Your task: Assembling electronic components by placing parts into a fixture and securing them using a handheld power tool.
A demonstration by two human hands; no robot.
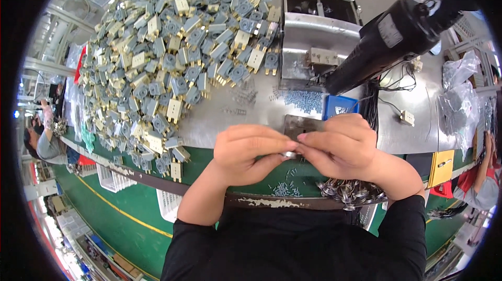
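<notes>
My left hand (248, 154) and my right hand (341, 147) meet fingertip to fingertip above the front edge of the bench. Pinched in the left fingers is a small shiny metal part (288, 154), mostly covered. The right thumb and fingers are pressed together beside it; what they hold, if anything, is hidden. Just behind the fingertips sits a dark metal block (298, 123). Loose small screws (286, 189) lie on the green mat below my hands. By my right wrist is a bunch of shiny round metal parts on wires (350, 192).
A large heap of grey and cream plug-like parts (172, 56) covers the left side. Beyond my hands are bluish screws (303, 100), a blue tray (341, 106), a metal machine (319, 30) and a leaning black cylinder (384, 43). Other people work at both sides.
</notes>
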